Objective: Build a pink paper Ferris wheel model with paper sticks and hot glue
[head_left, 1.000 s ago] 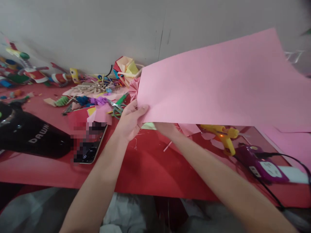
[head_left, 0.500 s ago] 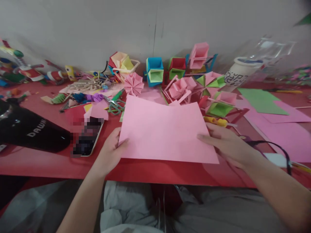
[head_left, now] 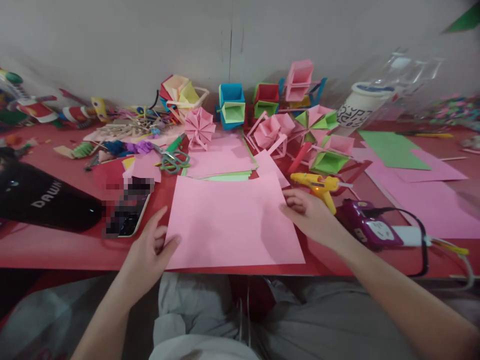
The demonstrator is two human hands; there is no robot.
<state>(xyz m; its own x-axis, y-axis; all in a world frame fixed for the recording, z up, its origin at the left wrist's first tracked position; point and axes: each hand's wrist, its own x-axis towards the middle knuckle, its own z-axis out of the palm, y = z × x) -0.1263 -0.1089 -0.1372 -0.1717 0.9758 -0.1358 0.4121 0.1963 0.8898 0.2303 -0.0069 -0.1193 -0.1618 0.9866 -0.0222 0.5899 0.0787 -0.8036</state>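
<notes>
A pink sheet of paper (head_left: pixel 232 220) lies flat on the red table in front of me, its near edge close to the table's front edge. Beside its left edge, my left hand (head_left: pixel 148 250) is open, index finger apart and thumb tip over the paper's margin. My right hand (head_left: pixel 313 215) is at the right edge, with its thumb over the paper and its fingers loosely bent and apart. Behind the sheet lie more pink and green papers (head_left: pixel 221 155). A yellow glue gun (head_left: pixel 317 181) rests just beyond my right hand.
To the left are a phone (head_left: pixel 129 210) and a black tumbler (head_left: pixel 48 195). Scissors (head_left: pixel 174 160) lie behind the sheet. Folded paper models (head_left: pixel 232 105) line the wall. A purple power adapter (head_left: pixel 369 225) with cords, coloured sheets (head_left: pixel 431 205) and a patterned cup (head_left: pixel 354 107) are on the right.
The pink sheet has come down from between my hands onto the table, nearer to me. Both hands have loosened at its sides. The view has shifted slightly, showing the glue gun and adapter more fully.
</notes>
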